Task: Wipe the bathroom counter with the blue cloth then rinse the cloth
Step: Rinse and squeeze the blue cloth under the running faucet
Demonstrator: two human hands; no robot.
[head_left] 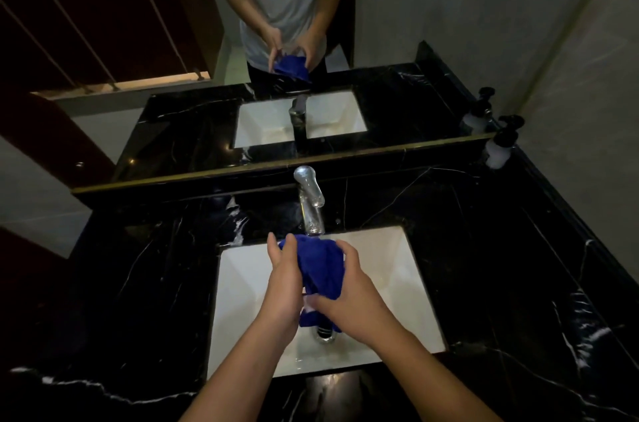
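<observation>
- Blue cloth hung bunched between both palms, under the tap
- left hand curled fingers around it; right hand gripped it too

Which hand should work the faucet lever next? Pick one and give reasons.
Left, probably. The left hand sits nearer the faucet, fingertips just below its spout, while the right hand grips the blue cloth bunched over the sink.

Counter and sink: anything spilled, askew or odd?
Nothing stands out. Both hands, left and right, hold the bunched blue cloth over the sink under the faucet; soap bottle stands upright.
</observation>
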